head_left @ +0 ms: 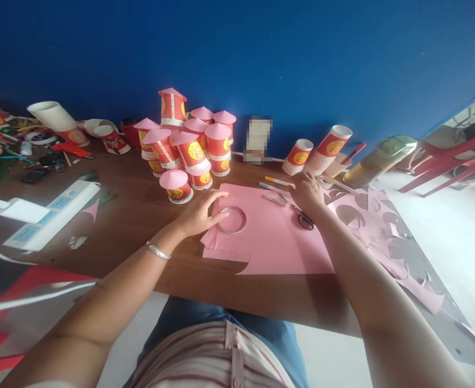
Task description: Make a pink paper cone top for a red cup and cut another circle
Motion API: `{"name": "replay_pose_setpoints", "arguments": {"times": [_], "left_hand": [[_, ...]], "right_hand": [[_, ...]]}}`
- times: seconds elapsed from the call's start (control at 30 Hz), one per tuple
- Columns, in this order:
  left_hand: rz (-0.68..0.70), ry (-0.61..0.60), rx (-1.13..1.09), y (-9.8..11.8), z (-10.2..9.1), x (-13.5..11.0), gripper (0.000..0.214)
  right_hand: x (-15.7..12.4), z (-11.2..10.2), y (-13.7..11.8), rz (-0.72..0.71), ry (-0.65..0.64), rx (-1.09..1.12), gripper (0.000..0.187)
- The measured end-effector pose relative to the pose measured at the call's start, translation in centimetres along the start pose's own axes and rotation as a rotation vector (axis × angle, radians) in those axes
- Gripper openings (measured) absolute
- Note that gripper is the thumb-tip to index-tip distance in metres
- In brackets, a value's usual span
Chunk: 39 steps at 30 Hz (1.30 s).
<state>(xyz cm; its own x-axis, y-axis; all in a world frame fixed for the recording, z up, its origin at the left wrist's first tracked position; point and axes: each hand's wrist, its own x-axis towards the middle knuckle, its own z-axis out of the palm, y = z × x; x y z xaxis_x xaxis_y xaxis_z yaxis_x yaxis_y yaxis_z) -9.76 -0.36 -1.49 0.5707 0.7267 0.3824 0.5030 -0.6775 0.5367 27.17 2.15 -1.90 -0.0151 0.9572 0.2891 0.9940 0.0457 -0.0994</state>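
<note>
My left hand [200, 213] lies flat on the wooden table [140, 226], fingers spread against a clear ring [232, 220] that rests on pink paper sheets [273, 240]. My right hand [308, 193] reaches past the far edge of the paper, fingers curled down over pens [278, 183] and the blade end of scissors [298, 213]; I cannot make out whether it grips one. A silver bracelet [158, 250] circles my left wrist.
A pile of red paper cups with pink cone lids [189, 145] stands behind the paper. Stacked cups [322, 151] lie at the right, a white power strip [54, 214] at the left, and cut pink scraps [383, 231] on the right.
</note>
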Motion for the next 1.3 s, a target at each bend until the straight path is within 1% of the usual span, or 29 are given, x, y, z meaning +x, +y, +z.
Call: {"name": "replay_pose_setpoints", "arguments": {"times": [0.1,0.23,0.3,0.37,0.4,0.43,0.47,0.53,0.63,0.7,0.77,0.87,1.0,1.1,1.17,1.23,1.3], "left_hand": [[-0.008,0.098,0.008,-0.2,0.2,0.2,0.035],[-0.001,0.193,0.009,0.1,0.1,0.6,0.030],[0.011,0.234,0.009,0.4,-0.1,0.8,0.028],[0.018,0.249,0.011,0.9,-0.4,1.1,0.025],[0.022,0.244,0.010,1.2,-0.5,1.3,0.023],[0.032,0.235,0.005,1.5,-0.6,1.5,0.023],[0.044,0.227,-0.006,1.8,-0.7,1.6,0.023],[0.065,0.203,-0.040,2.3,-0.7,2.0,0.028],[0.065,0.120,-0.104,3.0,-0.4,2.7,0.038],[0.049,0.047,-0.154,3.4,-0.3,3.0,0.039],[0.024,0.004,-0.187,3.7,-0.2,3.3,0.034],[0.012,0.015,-0.177,3.7,0.0,3.5,0.030],[0.014,0.045,-0.129,3.1,0.8,3.7,0.018],[0.028,0.050,-0.048,2.7,1.3,4.1,0.009],[0.064,0.025,0.011,2.6,1.3,4.4,0.012],[0.080,-0.001,0.029,2.6,1.0,4.7,0.017],[0.042,-0.025,0.003,2.5,0.6,5.1,0.023]], "right_hand": [[1.0,0.0,0.3,-0.001,-0.069,-0.028,0.026],[2.1,-0.8,0.4,-0.013,-0.102,-0.045,0.019],[2.1,-1.5,0.2,0.004,-0.085,-0.006,0.020],[1.4,-2.2,-0.5,0.095,-0.006,0.143,0.024],[0.8,-2.5,-1.0,0.112,0.027,0.269,0.025],[0.1,-2.8,-1.5,0.094,0.036,0.424,0.025],[-0.7,-3.0,-2.1,0.078,0.021,0.587,0.025],[-2.3,-3.2,-3.5,0.052,-0.064,0.870,0.035],[-3.9,-3.3,-5.2,0.036,-0.156,1.144,0.048],[-4.4,-3.4,-5.8,0.028,-0.206,1.216,0.049],[-4.5,-3.5,-6.1,0.033,-0.232,1.248,0.048],[-4.7,-3.4,-6.2,0.060,-0.228,1.346,0.046],[-5.2,-2.9,-7.2,0.124,-0.192,1.606,0.044],[-5.4,-2.4,-8.2,0.147,-0.218,1.732,0.042],[-5.4,-2.2,-8.3,0.164,-0.174,1.764,0.041],[-5.0,-2.2,-7.7,0.189,-0.072,1.783,0.040],[-4.5,-2.3,-6.5,0.223,0.052,1.820,0.038]]}}
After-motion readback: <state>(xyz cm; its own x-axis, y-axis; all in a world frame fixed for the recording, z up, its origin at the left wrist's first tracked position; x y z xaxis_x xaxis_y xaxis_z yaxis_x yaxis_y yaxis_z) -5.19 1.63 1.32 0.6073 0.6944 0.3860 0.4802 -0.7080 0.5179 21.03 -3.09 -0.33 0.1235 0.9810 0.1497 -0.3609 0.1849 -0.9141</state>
